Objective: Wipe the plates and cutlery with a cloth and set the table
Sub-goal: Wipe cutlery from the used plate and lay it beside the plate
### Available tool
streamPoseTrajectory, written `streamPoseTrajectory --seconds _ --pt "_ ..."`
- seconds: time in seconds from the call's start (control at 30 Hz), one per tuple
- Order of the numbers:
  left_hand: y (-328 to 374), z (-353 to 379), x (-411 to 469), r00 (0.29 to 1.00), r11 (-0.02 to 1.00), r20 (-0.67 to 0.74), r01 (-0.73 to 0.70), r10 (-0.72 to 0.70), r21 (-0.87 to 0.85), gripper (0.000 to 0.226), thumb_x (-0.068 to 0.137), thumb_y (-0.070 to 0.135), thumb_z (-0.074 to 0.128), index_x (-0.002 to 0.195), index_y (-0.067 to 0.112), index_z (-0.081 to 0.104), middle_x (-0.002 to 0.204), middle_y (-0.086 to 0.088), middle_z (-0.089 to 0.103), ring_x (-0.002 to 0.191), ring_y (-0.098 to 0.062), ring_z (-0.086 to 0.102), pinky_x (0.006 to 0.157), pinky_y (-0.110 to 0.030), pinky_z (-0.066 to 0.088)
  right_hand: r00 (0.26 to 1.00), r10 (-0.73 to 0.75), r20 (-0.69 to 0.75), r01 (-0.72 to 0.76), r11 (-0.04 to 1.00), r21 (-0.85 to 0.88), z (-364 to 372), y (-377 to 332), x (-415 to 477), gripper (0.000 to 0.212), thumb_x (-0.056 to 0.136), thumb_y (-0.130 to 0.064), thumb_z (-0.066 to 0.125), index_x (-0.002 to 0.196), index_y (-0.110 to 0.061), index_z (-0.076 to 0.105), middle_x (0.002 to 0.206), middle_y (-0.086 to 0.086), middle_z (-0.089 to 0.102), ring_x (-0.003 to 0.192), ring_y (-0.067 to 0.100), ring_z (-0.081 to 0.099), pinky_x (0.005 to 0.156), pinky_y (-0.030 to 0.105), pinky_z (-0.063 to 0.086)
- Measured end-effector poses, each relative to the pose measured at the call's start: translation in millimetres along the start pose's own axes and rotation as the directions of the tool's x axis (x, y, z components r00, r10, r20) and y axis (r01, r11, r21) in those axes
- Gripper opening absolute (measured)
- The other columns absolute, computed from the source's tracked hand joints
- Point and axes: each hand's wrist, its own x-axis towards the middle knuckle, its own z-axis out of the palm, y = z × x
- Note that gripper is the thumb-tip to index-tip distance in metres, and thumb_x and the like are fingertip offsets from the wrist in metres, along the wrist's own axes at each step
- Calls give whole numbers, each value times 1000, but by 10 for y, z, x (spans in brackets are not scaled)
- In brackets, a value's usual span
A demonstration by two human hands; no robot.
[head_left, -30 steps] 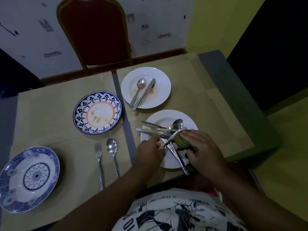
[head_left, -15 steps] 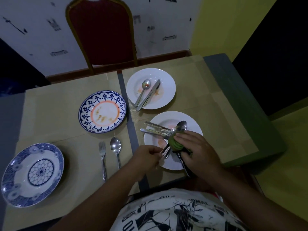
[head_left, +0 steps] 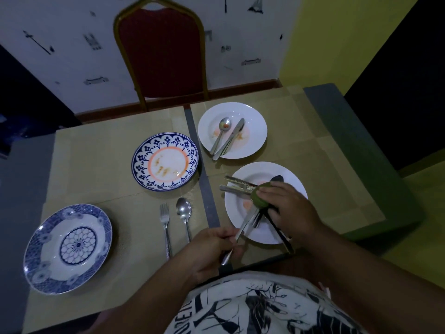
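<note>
In the head view, the left hand (head_left: 216, 247) has its fingers curled tight round the thin end of a cutlery piece (head_left: 244, 226). I think it holds there so the thing cannot slip. The right hand (head_left: 289, 206) has its fingers bent over the green cloth (head_left: 261, 195) and squeezes it round the other end, so I cannot tell if it is a fork, a spoon or a knife. This happens over the near white plate (head_left: 295, 178), maybe so the dirt drops there and not on the mat. More cutlery (head_left: 237, 185) lies across that plate, likely waiting for its turn. The far white plate (head_left: 255, 121) has orange smears and holds a small spoon (head_left: 220, 135) and a knife (head_left: 230, 138), so it looks not wiped yet. The flower plate (head_left: 144, 162) with the orange ring has brown spots too. The blue plate (head_left: 36, 249) at the left looks clean. Between it and the near white plate, a fork (head_left: 165, 227) and a big spoon (head_left: 184, 213) lie side by side on a mat, as if done and set in place. The table (head_left: 349, 131) is grey with tan mats (head_left: 96, 153) on top. A red chair (head_left: 161, 51) stands at the far side by a white wall with small dark marks. A yellow wall (head_left: 325, 32) is at the right, and the room is dim.
</note>
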Motion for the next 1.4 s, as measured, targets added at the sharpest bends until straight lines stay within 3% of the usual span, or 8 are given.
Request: streamPoseTrajectory --seconds 0.13,0.27,0.47,0.67,0.8,0.97,1.3,1.4 --pt "82 -38 -43 999 1000 -25 24 -24 18 26 95 -13 44 102 -4 67 83 -12 68 55 -15 58 52 -25 47 994 77 -82 -77 997 -7 -57 -77 45 55 69 1 66 122 -15 68 126 -1 65 123 23 52 104 41 44" --pt "139 -56 8 994 994 -110 8 5 113 21 99 3 51 113 2 66 99 -11 74 61 -10 58 54 -24 40 982 85 -166 -75 995 64 -124 -337 54 56 70 2 68 124 -13 67 126 -1 65 123 21 52 106 36 41" --pt "223 14 -26 988 997 -139 -70 73 28 20 99 -3 52 110 3 67 91 -11 71 71 -14 64 56 -22 54 987 -130 -93 134 990 40 -119 -680 -104 53 76 -10 54 127 -18 65 133 -6 61 129 21 47 108 37 38" --pt "179 -37 -58 992 997 -98 -81 82 10 25 99 -4 49 110 3 71 89 -9 70 71 -11 60 59 -21 47 976 -212 -50 212 977 -1 -31 -564 -77 47 77 -15 51 118 -22 71 124 -8 66 119 22 54 100 38 45" --pt "75 -106 -119 990 994 -111 -87 93 59 28 99 -4 49 100 6 75 88 -9 71 78 -14 63 59 -21 51 994 -111 -11 110 992 -64 -93 -331 197 45 76 -21 48 113 -22 73 118 -7 69 116 21 56 94 41 50" --pt "67 -99 -128 993 999 -117 -29 26 -31 28 99 -3 50 93 4 76 86 -11 70 69 -14 63 60 -24 46 991 58 -120 -64 997 -53 -198 -234 259 47 71 -5 63 115 -18 72 119 -4 69 116 18 54 97 39 48" --pt "148 -62 -42 988 994 -148 -55 40 -95 24 96 -7 54 115 -5 68 79 -8 75 60 -9 70 52 -18 52 957 -287 -37 286 958 -27 24 -627 -42 46 78 -18 53 121 -19 69 125 -5 66 119 24 54 101 38 43" --pt "104 -91 -57 984 995 -171 -61 47 -75 24 95 -10 53 113 -4 69 77 -7 77 61 -8 71 53 -16 53 970 -244 -4 244 969 -49 25 -543 40 44 79 -20 53 121 -19 69 125 -4 66 118 23 54 101 39 45"
